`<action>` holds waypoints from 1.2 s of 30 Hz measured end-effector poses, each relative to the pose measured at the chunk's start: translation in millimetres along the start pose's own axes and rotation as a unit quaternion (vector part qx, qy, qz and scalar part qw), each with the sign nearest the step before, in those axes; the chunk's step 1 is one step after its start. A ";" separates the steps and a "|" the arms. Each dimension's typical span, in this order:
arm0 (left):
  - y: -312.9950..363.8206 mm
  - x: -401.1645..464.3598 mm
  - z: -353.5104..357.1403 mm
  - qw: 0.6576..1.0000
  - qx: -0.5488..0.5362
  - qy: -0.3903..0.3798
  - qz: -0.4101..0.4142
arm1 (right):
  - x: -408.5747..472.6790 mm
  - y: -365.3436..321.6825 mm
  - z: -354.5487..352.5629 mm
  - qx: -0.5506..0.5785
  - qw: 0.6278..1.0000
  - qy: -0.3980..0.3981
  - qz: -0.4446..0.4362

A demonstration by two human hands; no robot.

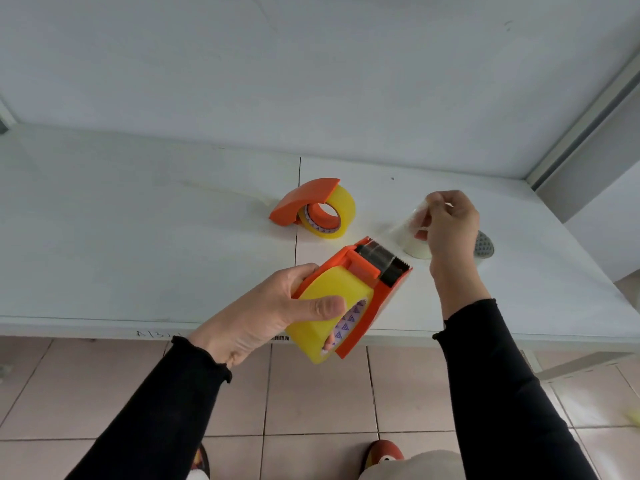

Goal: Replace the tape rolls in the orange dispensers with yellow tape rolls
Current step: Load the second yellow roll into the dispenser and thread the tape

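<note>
My left hand (277,313) grips an orange dispenser (367,271) with a yellow tape roll (329,306) seated in it, held above the table's front edge. A clear strip of tape (405,223) runs from the dispenser's black cutter end up to my right hand (446,223), which pinches its free end. A second orange dispenser (304,199) holding another yellow tape roll (343,209) rests on the white table (138,220) behind.
A pale, whitish tape roll (417,249) stands on the table under my right hand, and a second roll (485,245) lies just right of my wrist. A wall rises behind the table. Pink floor tiles (311,393) and my shoes lie below.
</note>
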State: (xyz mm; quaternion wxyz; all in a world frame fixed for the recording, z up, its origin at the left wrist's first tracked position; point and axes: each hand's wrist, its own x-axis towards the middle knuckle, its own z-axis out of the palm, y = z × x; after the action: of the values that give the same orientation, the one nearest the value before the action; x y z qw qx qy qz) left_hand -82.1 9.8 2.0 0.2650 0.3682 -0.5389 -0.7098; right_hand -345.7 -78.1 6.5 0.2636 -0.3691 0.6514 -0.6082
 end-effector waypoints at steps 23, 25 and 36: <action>3.7 7.7 -27.0 0.858 -0.414 0.194 0.233 | -160.7 -2.2 91.9 0.361 0.809 -0.374 0.273; 1.0 5.8 -30.9 0.865 -0.411 0.186 0.218 | -162.5 -5.0 95.4 0.325 0.833 -0.379 0.239; -25.9 -22.1 -80.4 0.833 0.449 0.313 -0.077 | -94.7 -17.3 127.2 -0.152 0.906 -0.330 -0.218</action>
State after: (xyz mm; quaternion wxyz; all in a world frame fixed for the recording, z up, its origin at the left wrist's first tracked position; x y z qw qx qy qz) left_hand -3.6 -11.7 -29.6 0.1694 0.6896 -0.6563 -0.2550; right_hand -186.4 -77.9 -1.8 0.2652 -0.7171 0.5153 -0.3871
